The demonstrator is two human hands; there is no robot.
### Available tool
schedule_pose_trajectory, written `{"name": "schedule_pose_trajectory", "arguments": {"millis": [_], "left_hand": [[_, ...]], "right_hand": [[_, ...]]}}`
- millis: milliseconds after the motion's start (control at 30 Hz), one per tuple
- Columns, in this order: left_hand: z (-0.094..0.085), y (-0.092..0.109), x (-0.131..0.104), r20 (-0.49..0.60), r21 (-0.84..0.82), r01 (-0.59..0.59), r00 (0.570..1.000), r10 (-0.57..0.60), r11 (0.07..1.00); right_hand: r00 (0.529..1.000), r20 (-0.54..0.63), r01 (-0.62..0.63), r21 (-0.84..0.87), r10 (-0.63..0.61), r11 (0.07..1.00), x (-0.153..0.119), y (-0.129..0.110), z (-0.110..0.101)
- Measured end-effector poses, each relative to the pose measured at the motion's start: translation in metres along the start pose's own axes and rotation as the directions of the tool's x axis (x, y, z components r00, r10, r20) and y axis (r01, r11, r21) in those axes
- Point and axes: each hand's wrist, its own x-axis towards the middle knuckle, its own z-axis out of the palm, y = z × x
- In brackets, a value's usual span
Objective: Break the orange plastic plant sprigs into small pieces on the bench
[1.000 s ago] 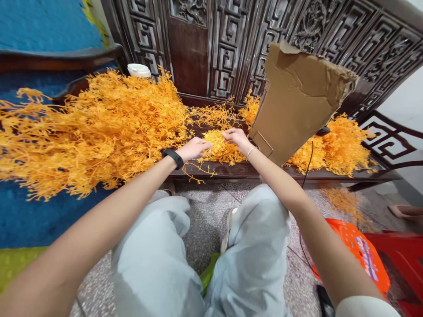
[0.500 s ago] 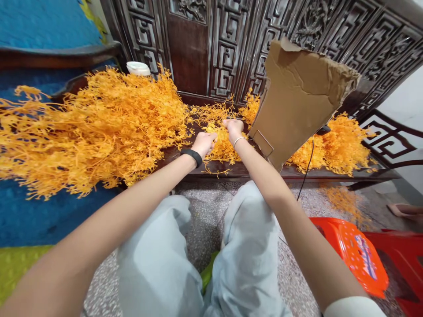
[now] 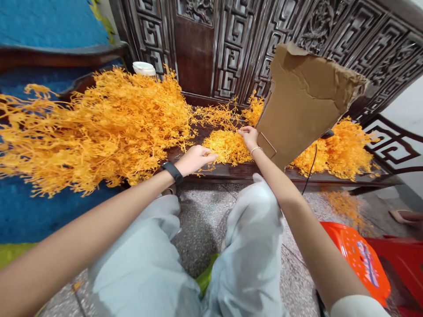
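Note:
Orange branching artificial foliage, seemingly plastic, lies in a small pile (image 3: 228,145) on the dark wooden bench, between my hands. My left hand (image 3: 197,158), with a black band on the wrist, is at the pile's near left edge. Its thumb and fingers pinch a thin orange sprig (image 3: 209,152). My right hand (image 3: 250,136), with a bracelet, is at the pile's right side, thumb and fingertips pressed together. What they hold, if anything, is too small to make out. A large heap of the same orange foliage (image 3: 132,127) spreads to the left.
An upright cardboard sheet (image 3: 304,97) stands right of my right hand, a bent metal wire (image 3: 267,145) at its lower left. More orange foliage (image 3: 350,147) lies behind it. A white round container (image 3: 144,68) stands at the back. An orange-red plastic stool (image 3: 360,259) is at the lower right.
My hands have moved apart: the left toward me and to the left, the right a little to the right. More of the small pile shows between them. The view has shifted slightly.

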Motion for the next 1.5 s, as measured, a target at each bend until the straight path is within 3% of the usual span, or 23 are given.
{"name": "schedule_pose_trajectory", "arguments": {"millis": [133,267,500,600,733,800,833,933,1000,1100,1200,1333,1500], "left_hand": [[-0.001,-0.009,0.008,-0.028,0.024,-0.034,0.999,0.035,0.999],[0.0,-0.007,0.01,0.01,-0.092,0.024,1.0,-0.023,0.995],[0.004,-0.008,0.016,-0.011,-0.199,0.122,0.992,-0.127,0.972],[0.006,-0.01,0.019,-0.064,-0.199,0.093,0.992,-0.108,0.975],[0.007,-0.009,0.022,-0.011,-0.015,0.047,0.999,-0.047,0.999],[0.008,-0.007,0.022,0.021,0.112,0.043,0.999,-0.046,0.993],[0.008,-0.005,0.021,0.032,0.163,0.051,0.998,-0.057,0.985],[0.008,-0.001,0.021,0.06,0.273,0.068,0.994,-0.087,0.96],[0.007,0.0,0.021,0.085,0.333,0.047,0.993,-0.08,0.942],[0.006,-0.003,0.024,0.101,0.377,0.02,0.993,-0.062,0.926],[0.005,-0.01,0.026,0.115,0.326,0.003,0.993,-0.043,0.945],[0.003,-0.014,0.028,0.068,0.196,-0.04,0.997,0.027,0.98],[0.002,-0.006,0.026,0.01,0.078,-0.026,1.0,0.025,0.997]], "right_hand": [[0.982,0.136,0.151,-0.158,-0.13,0.976,-0.005,-0.004,0.007],[0.959,0.24,0.219,-0.284,-0.152,0.933,-0.012,-0.006,0.008],[0.981,0.141,0.182,-0.392,-0.136,0.902,-0.018,-0.011,0.003],[0.986,0.127,0.144,-0.322,-0.108,0.936,-0.019,-0.016,0.0],[0.979,0.156,0.137,-0.012,-0.133,0.991,-0.023,-0.036,-0.006],[0.942,0.299,0.122,0.117,-0.152,0.986,-0.03,-0.05,-0.012],[0.902,0.403,0.103,0.146,-0.155,0.984,-0.034,-0.057,-0.016],[0.733,0.661,0.092,0.136,-0.159,0.986,-0.047,-0.071,-0.025],[0.648,0.737,0.122,0.149,-0.192,0.981,-0.052,-0.075,-0.029],[0.6,0.766,0.102,0.211,-0.229,0.972,-0.052,-0.072,-0.031],[0.631,0.744,0.051,0.244,-0.221,0.968,-0.048,-0.065,-0.031],[0.746,0.638,0.009,0.279,-0.192,0.96,-0.044,-0.057,-0.028],[0.816,0.577,-0.185,0.295,-0.021,0.937,-0.049,-0.063,-0.018]]}}
